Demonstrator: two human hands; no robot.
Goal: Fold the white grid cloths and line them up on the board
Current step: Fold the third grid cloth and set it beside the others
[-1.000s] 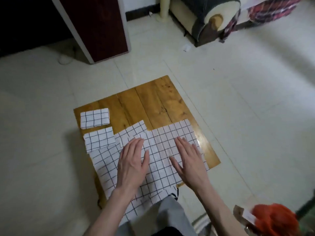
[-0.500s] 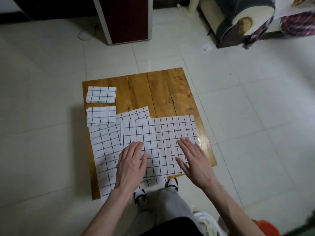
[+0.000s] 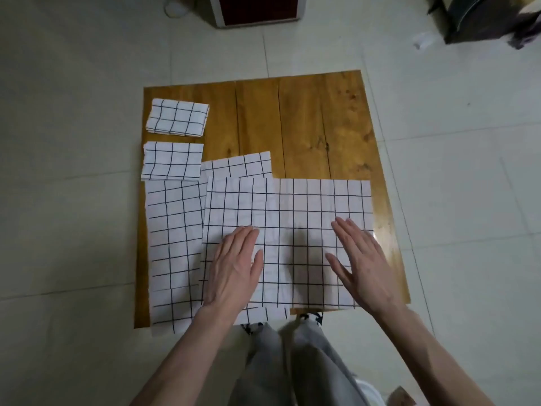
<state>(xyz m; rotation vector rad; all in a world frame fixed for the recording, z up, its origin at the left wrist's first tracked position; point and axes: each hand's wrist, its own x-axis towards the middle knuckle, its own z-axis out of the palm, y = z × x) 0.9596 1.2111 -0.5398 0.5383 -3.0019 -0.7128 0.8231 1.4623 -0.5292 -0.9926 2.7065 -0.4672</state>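
A wooden board lies on the tiled floor. Two folded white grid cloths sit at its left edge, one at the far corner and one just nearer. A large unfolded grid cloth is spread flat over the board's near half, on top of other open grid cloths that stick out at the left and behind. My left hand lies flat on the top cloth, fingers straight. My right hand presses flat on the same cloth near its right edge.
Pale floor tiles surround the board. A dark red cabinet base stands beyond the board, and dark furniture sits at the top right with a small white scrap beside it. My grey-trousered legs and patterned shoes are at the board's near edge.
The camera has tilted down, so the board now looks squarer and larger. Both hands have slid toward me on the top cloth, staying flat on it.
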